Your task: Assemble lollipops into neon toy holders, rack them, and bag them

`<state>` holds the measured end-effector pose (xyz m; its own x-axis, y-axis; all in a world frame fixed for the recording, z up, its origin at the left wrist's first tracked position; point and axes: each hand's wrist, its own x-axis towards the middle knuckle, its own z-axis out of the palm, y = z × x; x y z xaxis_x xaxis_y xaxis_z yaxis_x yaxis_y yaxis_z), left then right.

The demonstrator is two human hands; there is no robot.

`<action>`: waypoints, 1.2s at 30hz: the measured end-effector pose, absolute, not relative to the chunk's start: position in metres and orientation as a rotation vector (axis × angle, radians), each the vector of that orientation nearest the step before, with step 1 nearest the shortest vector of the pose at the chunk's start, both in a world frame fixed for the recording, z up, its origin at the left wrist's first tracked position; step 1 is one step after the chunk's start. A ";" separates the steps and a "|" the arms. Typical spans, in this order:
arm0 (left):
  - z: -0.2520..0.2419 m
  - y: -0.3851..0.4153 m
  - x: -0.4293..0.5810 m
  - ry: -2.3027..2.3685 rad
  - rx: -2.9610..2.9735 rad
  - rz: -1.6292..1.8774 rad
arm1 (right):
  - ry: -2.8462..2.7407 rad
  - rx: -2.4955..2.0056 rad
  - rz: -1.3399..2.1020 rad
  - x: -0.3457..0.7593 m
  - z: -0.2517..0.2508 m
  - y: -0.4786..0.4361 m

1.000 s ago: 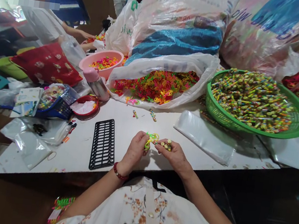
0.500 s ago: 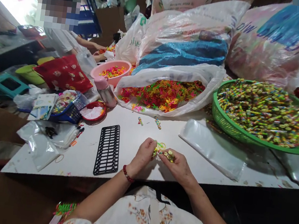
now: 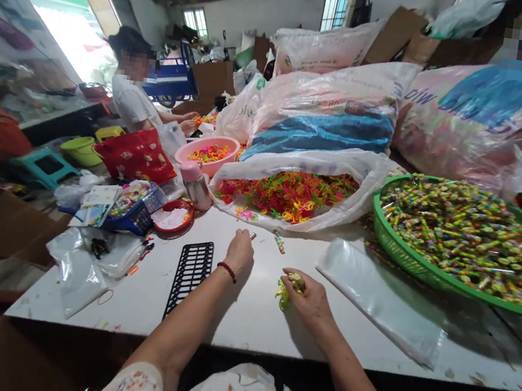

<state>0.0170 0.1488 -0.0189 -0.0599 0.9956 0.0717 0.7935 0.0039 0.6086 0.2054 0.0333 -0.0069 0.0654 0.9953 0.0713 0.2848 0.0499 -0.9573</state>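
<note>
My left hand (image 3: 240,253) reaches forward over the white table, fingers closed on a small patterned stick-shaped piece (image 3: 252,235), of which only the end shows. Just right of it another small multicoloured piece (image 3: 279,242) lies on the tabletop. Closer to me, my right hand (image 3: 310,301) is closed around several small patterned pieces (image 3: 296,281), mostly covered by the fingers. Yellow-green plastic loops (image 3: 282,296) hang from that grip. A black slotted plastic rack (image 3: 190,276) lies left of my left forearm, partly hidden by it.
A white sack (image 3: 361,202) spills colourful plastic loops at the back. On the right stands a green basket (image 3: 397,259) heaped with patterned pieces, near flat clear bags (image 3: 381,307). A flask (image 3: 197,190) and red dish (image 3: 174,228) stand left. Another person (image 3: 132,98) works beyond.
My left hand has left my right hand, moved forward and closed on a small piece from the table. My right hand keeps its pieces and loops. The view has tilted up.
</note>
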 end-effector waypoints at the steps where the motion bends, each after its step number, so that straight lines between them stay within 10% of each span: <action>1: -0.017 0.142 0.019 1.877 1.859 0.747 | -1.333 -1.400 0.997 0.198 -0.008 0.042; 8: -0.004 0.083 0.022 1.240 1.950 0.940 | -1.035 -1.309 1.239 0.163 -0.011 0.079; 16: 0.014 0.153 -0.079 2.060 1.891 0.842 | -0.906 -1.331 1.348 0.191 -0.005 0.052; 36: -0.025 0.239 0.014 2.239 1.450 0.842 | -1.060 -1.339 1.445 0.190 -0.010 0.011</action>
<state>0.0142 0.2385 -0.0253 -0.4195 0.9072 0.0327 0.7038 0.3023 0.6428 0.1904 0.0112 -0.0097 -0.0386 0.9667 -0.2529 -0.0486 -0.2546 -0.9658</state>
